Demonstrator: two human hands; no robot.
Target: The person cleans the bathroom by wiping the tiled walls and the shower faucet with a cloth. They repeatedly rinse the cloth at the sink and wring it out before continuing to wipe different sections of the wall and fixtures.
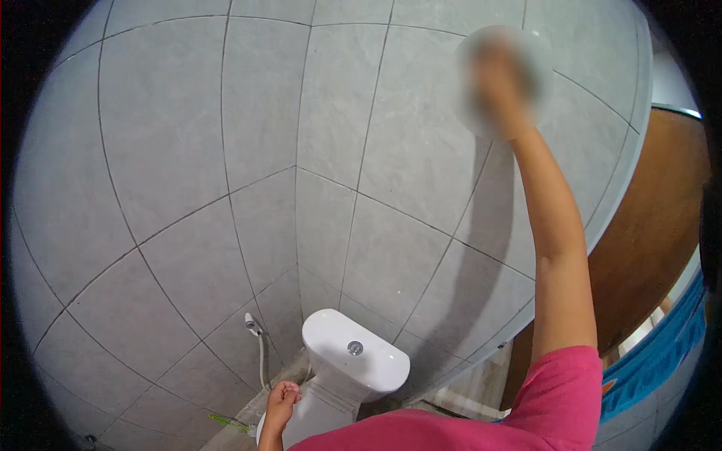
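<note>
In the head view, the right arm is stretching up to the grey tiled wall point(414, 128), its shadow falling down the tiles; the wall is rising above and behind the white toilet cistern point(323, 331). The right hand point(498, 79) is sitting inside a blurred patch, so I cannot tell whether it is spreading, closing or pinching anything, or whether it is touching the wall. The left hand point(280, 404) is hanging low, overlapping the toilet lid point(316, 421), its fingers curling loosely with nothing visibly held. The work appears to be under way at the wall; the tiles are showing no plain sign of what is finished, so what is remaining is unclear.
</note>
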